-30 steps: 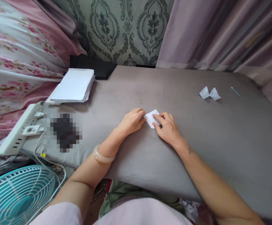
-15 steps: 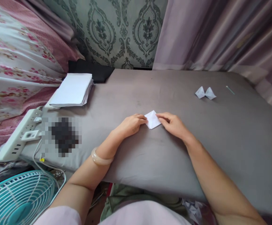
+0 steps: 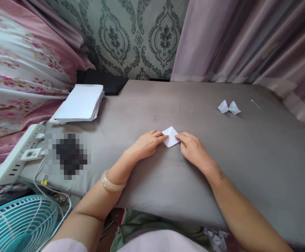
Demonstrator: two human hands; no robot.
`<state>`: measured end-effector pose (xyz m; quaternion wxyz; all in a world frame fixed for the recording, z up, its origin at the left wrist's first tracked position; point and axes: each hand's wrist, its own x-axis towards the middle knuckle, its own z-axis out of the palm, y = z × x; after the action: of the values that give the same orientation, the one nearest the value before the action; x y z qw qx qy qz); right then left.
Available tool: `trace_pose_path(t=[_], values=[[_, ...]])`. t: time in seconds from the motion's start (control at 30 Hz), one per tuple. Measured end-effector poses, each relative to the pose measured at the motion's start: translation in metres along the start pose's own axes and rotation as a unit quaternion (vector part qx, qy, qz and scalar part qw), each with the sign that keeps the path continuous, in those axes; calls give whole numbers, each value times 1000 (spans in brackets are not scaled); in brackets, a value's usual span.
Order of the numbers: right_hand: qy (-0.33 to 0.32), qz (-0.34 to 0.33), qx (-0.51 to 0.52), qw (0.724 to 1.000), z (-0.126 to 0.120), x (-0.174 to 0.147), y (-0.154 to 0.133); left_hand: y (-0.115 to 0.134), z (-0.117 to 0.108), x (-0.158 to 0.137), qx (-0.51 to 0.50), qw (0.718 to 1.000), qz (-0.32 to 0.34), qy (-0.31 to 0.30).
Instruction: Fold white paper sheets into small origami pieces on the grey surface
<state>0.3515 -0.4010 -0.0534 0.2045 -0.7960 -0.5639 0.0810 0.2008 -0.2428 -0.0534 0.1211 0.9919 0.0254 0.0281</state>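
Observation:
A small white folded paper (image 3: 171, 138), turned like a diamond, lies on the grey cloth-covered table (image 3: 152, 189) in front of me. My left hand (image 3: 149, 142) grips its left corner, the thumb and fingers closed at the edge. At the right corner my right hand (image 3: 193, 147) holds the paper, its fingertips resting on the upper face. Both palms are turned down. Toward the far right stands a folded white paper piece (image 3: 229, 107) with two pointed halves joined in the middle.
A stack of white paper (image 3: 80, 101) sits at the back left before a black cloth (image 3: 102, 81). Left of me are a power strip (image 3: 18, 154), a blurred dark patch (image 3: 70, 154) and a turquoise fan (image 3: 21, 224). A thin stick (image 3: 256, 104) lies far right.
My right hand has turned more palm-down, and its fingertips have shifted onto the paper's face. My left fingertips reach slightly further over the paper. The view has tilted a little.

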Motion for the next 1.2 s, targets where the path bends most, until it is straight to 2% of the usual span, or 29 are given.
trace_pose_path(t=[0.17, 0.33, 0.47, 0.63, 0.77, 0.87, 1.0, 1.07, 1.2], values=[[-42, -8, -192, 981, 9, -15, -35, 7, 5, 1, 25, 1000, -6, 3], [-68, -5, -240, 968, 13, -15, -46, 5, 8, 13, -17, 998, -30, 46], [-63, -11, -228, 972, 8, -14, -43, 2, 13, 29, -21, 997, 9, 79], [-69, -4, -229, 971, 6, -15, -48, 1, 16, 43, 17, 999, 38, 31], [-77, -1, -224, 972, 6, -14, -45, -3, 18, 47, -5, 999, 26, 34], [-66, -21, -180, 981, 3, -11, -28, -12, 21, 43, -86, 993, 10, 75], [-46, -52, -46, 996, -6, -6, -2, -23, 17, 29, -228, 967, -12, 115], [-52, -52, 3, 997, -10, -5, 5, -26, 13, 21, -233, 966, -15, 113], [-69, -40, 15, 997, -12, -3, 7, -30, 10, 16, -192, 976, 7, 100]])
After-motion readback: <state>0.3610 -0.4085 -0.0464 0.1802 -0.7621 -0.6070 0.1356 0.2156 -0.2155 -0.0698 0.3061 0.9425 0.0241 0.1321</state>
